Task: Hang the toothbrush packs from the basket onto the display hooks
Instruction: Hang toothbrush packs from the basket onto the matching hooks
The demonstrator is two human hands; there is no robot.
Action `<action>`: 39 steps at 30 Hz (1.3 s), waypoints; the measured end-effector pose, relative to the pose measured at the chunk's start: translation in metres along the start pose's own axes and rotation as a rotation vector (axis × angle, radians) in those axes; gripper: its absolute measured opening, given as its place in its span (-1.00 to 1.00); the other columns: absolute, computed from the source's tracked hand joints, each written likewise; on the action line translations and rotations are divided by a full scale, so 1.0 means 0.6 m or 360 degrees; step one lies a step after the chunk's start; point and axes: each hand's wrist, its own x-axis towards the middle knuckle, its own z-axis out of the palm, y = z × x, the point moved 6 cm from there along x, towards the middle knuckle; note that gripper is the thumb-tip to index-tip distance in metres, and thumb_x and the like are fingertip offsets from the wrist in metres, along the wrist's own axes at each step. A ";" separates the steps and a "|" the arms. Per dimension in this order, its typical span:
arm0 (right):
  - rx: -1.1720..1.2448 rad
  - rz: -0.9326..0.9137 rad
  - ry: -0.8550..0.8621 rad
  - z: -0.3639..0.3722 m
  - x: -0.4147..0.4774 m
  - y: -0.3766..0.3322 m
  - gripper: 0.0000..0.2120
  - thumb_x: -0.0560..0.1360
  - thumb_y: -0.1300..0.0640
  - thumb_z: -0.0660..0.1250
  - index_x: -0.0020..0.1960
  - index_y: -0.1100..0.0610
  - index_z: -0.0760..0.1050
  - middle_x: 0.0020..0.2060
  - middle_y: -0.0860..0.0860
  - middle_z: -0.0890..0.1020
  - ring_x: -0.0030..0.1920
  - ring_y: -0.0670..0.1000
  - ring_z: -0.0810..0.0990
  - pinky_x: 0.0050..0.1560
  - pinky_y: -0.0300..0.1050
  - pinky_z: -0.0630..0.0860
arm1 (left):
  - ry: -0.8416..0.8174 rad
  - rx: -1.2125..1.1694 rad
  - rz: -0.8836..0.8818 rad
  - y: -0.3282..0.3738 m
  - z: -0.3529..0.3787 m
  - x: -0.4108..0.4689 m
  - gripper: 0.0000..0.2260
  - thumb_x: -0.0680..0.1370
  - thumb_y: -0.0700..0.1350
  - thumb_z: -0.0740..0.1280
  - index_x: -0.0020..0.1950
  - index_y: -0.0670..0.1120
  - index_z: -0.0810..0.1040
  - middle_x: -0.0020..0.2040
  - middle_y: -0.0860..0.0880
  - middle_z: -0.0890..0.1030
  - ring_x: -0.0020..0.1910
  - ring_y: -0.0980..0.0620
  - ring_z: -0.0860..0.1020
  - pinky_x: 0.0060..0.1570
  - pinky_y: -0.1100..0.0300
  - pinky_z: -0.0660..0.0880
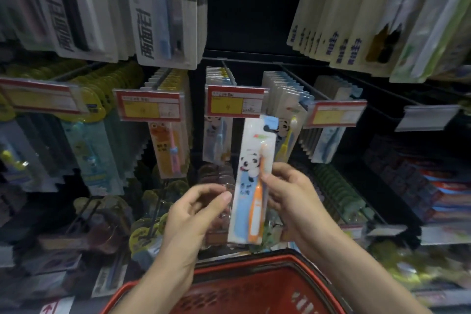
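Toothbrush pack (251,186) upright above basket (242,288), top just under a price tag (237,104). Judged light, thin card, slick blister, flexes; hold edges mid-length. Right hand (293,199) pinches its right edge, thumb on front; left hand (193,211) curled at left edge, contact unclear

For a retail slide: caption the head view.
Right hand holds panda toothbrush pack before display hooks, left hand beside it, red basket below.

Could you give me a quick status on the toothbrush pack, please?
Right hand grips panda pack. Left hand at its edge, contact unclear. Price tag just above pack.
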 end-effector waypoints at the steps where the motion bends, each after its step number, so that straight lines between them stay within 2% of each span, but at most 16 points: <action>1: -0.0032 -0.0039 0.0060 -0.012 0.006 -0.006 -0.86 0.65 0.14 0.36 0.17 0.16 0.58 -0.02 0.12 0.76 0.01 0.09 0.75 0.00 -0.01 0.63 | -0.0003 0.0005 -0.0007 -0.001 0.000 -0.001 -0.86 0.45 -0.05 0.53 -0.03 -0.04 0.73 -0.12 -0.10 0.74 -0.07 -0.06 0.71 -0.15 0.17 0.62; 3: -0.0102 -0.0132 0.0163 -0.033 0.015 -0.021 -0.86 0.67 0.14 0.33 0.19 0.15 0.57 0.00 0.17 0.74 0.07 0.20 0.72 0.15 0.17 0.61 | -0.0015 0.0011 -0.0023 -0.002 0.000 -0.004 -0.88 0.48 -0.03 0.51 -0.04 -0.03 0.73 -0.17 -0.07 0.71 -0.15 0.01 0.68 -0.18 0.21 0.59; 6: -0.0162 -0.0224 0.0240 -0.055 0.021 -0.040 -0.88 0.68 0.14 0.31 0.19 0.10 0.57 0.03 0.19 0.73 0.14 0.26 0.67 0.27 0.28 0.55 | -0.0011 -0.0017 -0.0054 -0.002 0.002 -0.007 -0.85 0.49 -0.02 0.49 -0.03 -0.07 0.72 -0.23 -0.08 0.68 -0.23 0.03 0.65 -0.18 0.16 0.57; 8: -0.0152 -0.0253 0.0268 -0.066 0.023 -0.051 -0.88 0.68 0.13 0.30 0.17 0.08 0.58 0.03 0.19 0.73 0.12 0.26 0.68 0.24 0.26 0.58 | -0.0009 -0.0046 -0.0080 -0.003 0.004 -0.007 -0.85 0.53 -0.03 0.47 -0.03 -0.09 0.72 -0.25 -0.09 0.66 -0.24 0.02 0.63 -0.18 0.15 0.56; 11: -0.0160 -0.0321 0.0314 -0.081 0.029 -0.065 -0.88 0.68 0.14 0.30 0.15 0.06 0.61 -0.04 0.18 0.74 -0.05 0.23 0.66 -0.06 0.07 0.56 | -0.0017 -0.0072 -0.0104 -0.004 0.005 -0.007 -0.82 0.55 -0.02 0.44 -0.04 -0.12 0.70 -0.27 -0.09 0.62 -0.27 0.02 0.61 -0.18 0.11 0.54; 14: -0.0140 -0.0336 0.0345 -0.087 0.034 -0.067 -0.87 0.68 0.12 0.31 0.12 0.01 0.63 0.02 0.26 0.71 -0.03 0.30 0.66 0.01 0.19 0.57 | -0.0035 -0.0057 -0.0112 -0.005 0.006 -0.009 -0.81 0.59 -0.03 0.42 -0.04 -0.15 0.69 -0.26 -0.08 0.61 -0.29 0.02 0.60 -0.23 0.13 0.54; 17: -0.0111 -0.0275 0.0359 -0.086 0.034 -0.060 -0.87 0.69 0.13 0.30 0.15 0.07 0.62 -0.02 0.17 0.75 0.04 0.27 0.72 0.15 0.30 0.61 | -0.0033 -0.0047 -0.0118 -0.005 0.006 -0.011 -0.80 0.61 -0.04 0.40 -0.04 -0.16 0.69 -0.26 -0.07 0.61 -0.28 0.03 0.60 -0.22 0.10 0.52; 24: 0.0103 -0.0161 0.0427 -0.089 0.047 -0.051 -0.83 0.68 0.14 0.30 0.24 0.12 0.58 0.04 0.14 0.75 0.06 0.18 0.73 0.15 0.24 0.66 | -0.0048 -0.0041 -0.0127 -0.009 0.007 -0.013 -0.80 0.62 -0.05 0.39 -0.02 -0.18 0.68 -0.26 -0.06 0.60 -0.28 0.05 0.60 -0.28 0.19 0.55; 25: 0.0062 -0.0168 0.0442 -0.092 0.050 -0.052 -0.83 0.68 0.12 0.31 0.23 0.10 0.59 0.04 0.13 0.75 0.05 0.17 0.73 0.06 0.19 0.69 | -0.0053 -0.0042 -0.0126 -0.009 0.007 -0.013 -0.80 0.62 -0.06 0.39 -0.02 -0.19 0.68 -0.26 -0.06 0.60 -0.28 0.05 0.60 -0.29 0.20 0.55; 26: 0.0005 -0.0181 0.0455 -0.095 0.052 -0.052 -0.84 0.68 0.09 0.31 0.22 0.08 0.59 0.02 0.11 0.75 -0.01 0.13 0.74 -0.11 0.07 0.70 | -0.0060 -0.0043 -0.0127 -0.009 0.007 -0.013 -0.80 0.62 -0.06 0.39 -0.01 -0.19 0.68 -0.26 -0.06 0.60 -0.28 0.04 0.60 -0.30 0.20 0.55; 28: -0.0111 -0.0200 0.0489 -0.099 0.053 -0.052 -0.84 0.68 0.06 0.30 0.19 0.09 0.58 -0.09 0.04 0.72 -0.28 -0.07 0.68 -0.43 -0.23 0.53 | -0.0068 -0.0045 -0.0131 -0.009 0.007 -0.013 -0.80 0.62 -0.06 0.39 -0.01 -0.18 0.69 -0.25 -0.07 0.60 -0.27 0.03 0.60 -0.32 0.22 0.55; 29: -0.0163 -0.0194 0.0532 -0.104 0.054 -0.048 -0.83 0.68 0.04 0.31 0.19 0.09 0.57 -0.11 0.01 0.69 -0.37 -0.12 0.60 -0.50 -0.31 0.45 | -0.0072 -0.0040 -0.0132 -0.010 0.007 -0.013 -0.80 0.62 -0.06 0.39 -0.01 -0.18 0.69 -0.24 -0.08 0.60 -0.27 0.03 0.60 -0.32 0.22 0.56; 33: -0.0204 -0.0086 0.0656 -0.118 0.057 -0.017 -0.84 0.66 0.09 0.36 0.21 0.11 0.55 -0.04 0.11 0.67 -0.29 -0.01 0.54 -0.46 -0.28 0.45 | -0.0097 -0.0014 -0.0125 -0.009 0.005 -0.016 -0.81 0.63 -0.06 0.39 -0.02 -0.17 0.69 -0.23 -0.08 0.61 -0.26 0.03 0.61 -0.28 0.20 0.55; 36: -0.0216 0.0009 0.0715 -0.125 0.048 0.001 -0.80 0.61 0.27 0.39 0.21 0.12 0.52 0.04 0.16 0.67 -0.11 0.06 0.60 -0.16 -0.14 0.51 | -0.0109 0.0045 -0.0106 -0.009 0.001 -0.019 -0.81 0.63 -0.05 0.39 0.00 -0.17 0.68 -0.23 -0.08 0.62 -0.24 0.04 0.62 -0.16 0.08 0.53; 39: -0.0314 0.0068 0.0668 -0.123 0.026 0.005 -0.72 0.60 0.33 0.37 0.26 0.11 0.48 -0.02 0.09 0.62 -0.18 0.00 0.54 -0.20 -0.15 0.46 | -0.0104 0.0099 -0.0075 -0.008 -0.004 -0.022 -0.82 0.63 -0.06 0.39 0.00 -0.17 0.68 -0.24 -0.06 0.63 -0.24 0.04 0.64 -0.14 0.09 0.54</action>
